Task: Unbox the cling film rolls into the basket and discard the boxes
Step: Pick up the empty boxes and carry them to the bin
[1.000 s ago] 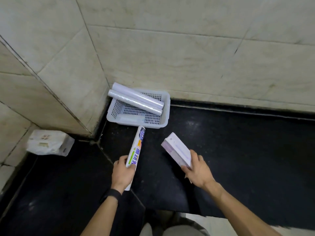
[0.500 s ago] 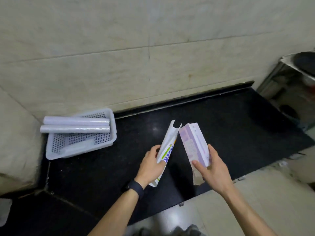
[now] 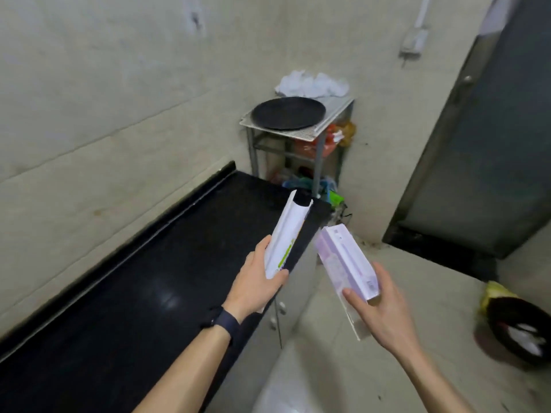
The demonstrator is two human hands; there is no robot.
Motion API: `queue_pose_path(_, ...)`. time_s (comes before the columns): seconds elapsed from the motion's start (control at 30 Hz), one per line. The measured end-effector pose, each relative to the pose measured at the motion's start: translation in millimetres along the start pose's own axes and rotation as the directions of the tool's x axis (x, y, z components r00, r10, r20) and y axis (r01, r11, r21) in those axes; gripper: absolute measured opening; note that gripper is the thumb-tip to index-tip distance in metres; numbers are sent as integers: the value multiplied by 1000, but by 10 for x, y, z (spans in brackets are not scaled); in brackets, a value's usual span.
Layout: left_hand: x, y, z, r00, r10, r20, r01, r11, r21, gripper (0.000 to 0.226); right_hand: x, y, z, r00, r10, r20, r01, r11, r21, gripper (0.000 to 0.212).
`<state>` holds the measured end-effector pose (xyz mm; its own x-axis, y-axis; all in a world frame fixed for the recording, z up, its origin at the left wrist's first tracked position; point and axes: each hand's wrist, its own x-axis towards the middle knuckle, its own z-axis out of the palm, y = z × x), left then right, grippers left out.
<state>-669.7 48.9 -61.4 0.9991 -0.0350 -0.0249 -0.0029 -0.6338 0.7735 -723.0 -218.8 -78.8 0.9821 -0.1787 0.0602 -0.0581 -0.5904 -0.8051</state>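
Note:
My left hand (image 3: 258,278) grips a long white cling film box (image 3: 287,236) with green and yellow print; its far end is open and looks dark inside. My right hand (image 3: 380,308) holds a pale purple box (image 3: 347,263) from below, with a loose flap hanging under it. Both boxes are held over the right end of the black counter (image 3: 134,293) and the floor beside it. The basket and the rolls are out of view.
A metal rack (image 3: 298,132) with a round black pan (image 3: 287,113) and white cloths stands past the counter's end, bags on its lower shelves. A dark bin (image 3: 518,330) with a yellow bag sits on the floor at right. A dark door (image 3: 483,138) fills the right side.
The view has swung right, away from the basket with its two rolls, which has left the frame. Both hands have carried the boxes to the counter's right end.

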Motion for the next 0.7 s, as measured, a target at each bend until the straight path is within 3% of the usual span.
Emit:
queue_pose_path(0.1,401,554,571,987,135,87,-142,986,84,78,229,436,-614,992,68,-107,-69,998,-13,61)
queue_pose_path(0.33,1094,1613,1818,893,380,241,-413,904,106,75,506,1237,-1715,936,188,-298,-199,980,-9,63)
queue_pose_path(0.7,2236,2749,3753,715,528,459,-573,818,-48,70,1088,2368,-2748,772,393,-499,-404,910,92,64)
